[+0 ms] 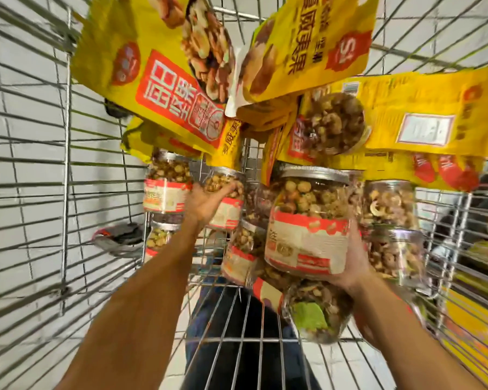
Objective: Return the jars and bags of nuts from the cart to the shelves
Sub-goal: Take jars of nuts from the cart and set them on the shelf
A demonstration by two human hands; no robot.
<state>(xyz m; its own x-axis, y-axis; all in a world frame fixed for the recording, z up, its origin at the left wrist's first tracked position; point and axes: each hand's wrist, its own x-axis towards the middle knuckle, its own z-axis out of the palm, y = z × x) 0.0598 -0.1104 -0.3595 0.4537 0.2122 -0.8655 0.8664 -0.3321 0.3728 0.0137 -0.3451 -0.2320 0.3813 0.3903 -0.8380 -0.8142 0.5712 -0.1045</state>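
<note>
The picking-out step is in hand. Inside the cart (pixel 65 164), a large jar (pixel 307 220) of nuts is gripped by the right hand (pixel 352 263), its fingers wrapped round the jar's side and base, above the other jars in the cart. A smaller jar (pixel 227 212), deeper in the cart, is held by the left hand (pixel 203 205), whose fingers (pixel 228 190) are curled over its side. Yellow bags (pixel 152 80) are heaped at the cart's far end. Next, both jars would likely need to be lifted clear of the cart's wire sides and carried to the shelves.

Yellow bags (pixel 141 71), red panels; jars (pixel 307 220) silver-lidded, labels seemingly red-cream.
</note>
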